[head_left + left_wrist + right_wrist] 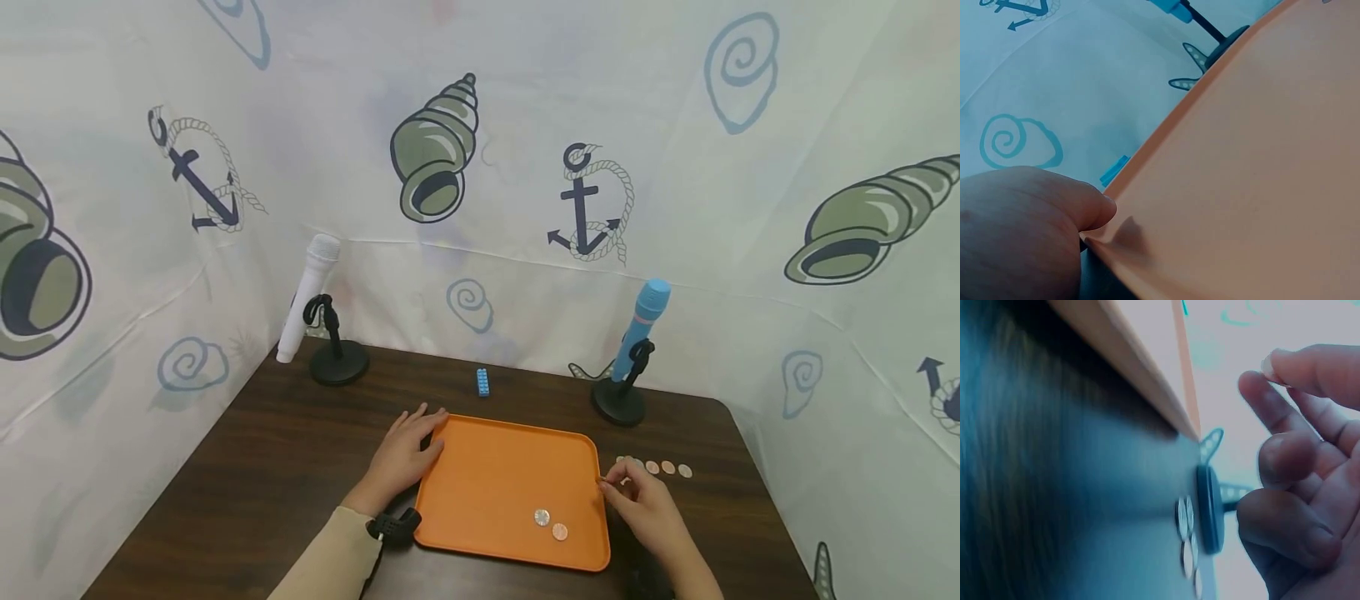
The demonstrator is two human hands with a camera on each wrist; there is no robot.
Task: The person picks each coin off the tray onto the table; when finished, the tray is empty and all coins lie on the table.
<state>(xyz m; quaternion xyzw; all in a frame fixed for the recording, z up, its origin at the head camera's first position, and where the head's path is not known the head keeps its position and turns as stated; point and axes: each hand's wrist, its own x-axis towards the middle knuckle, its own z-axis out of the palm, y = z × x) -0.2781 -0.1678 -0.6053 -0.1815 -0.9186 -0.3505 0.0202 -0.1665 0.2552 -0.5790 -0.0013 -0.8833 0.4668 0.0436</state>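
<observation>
An orange tray [510, 467] lies on the dark wooden table, with a silver coin [542, 517] and a copper-coloured coin [559, 532] inside its near right part. My left hand [401, 458] rests on the tray's far left corner, fingers fairly straight; the left wrist view shows a digit [1094, 206] over the rim. At the tray's right edge, my right hand [641, 504] pinches a small thin thing, apparently a coin, between thumb and forefinger. Most of it is hidden by the fingertips [1257, 387]. Just beyond that hand, several coins [668, 467] lie in a row on the table.
A blue toy brick [482, 382] lies behind the tray. A white microphone [307, 292] on a black stand [339, 363] stands at the back left, and a blue microphone [640, 329] on another black stand [618, 403] at the back right. Patterned cloth [525, 275] hangs behind the table.
</observation>
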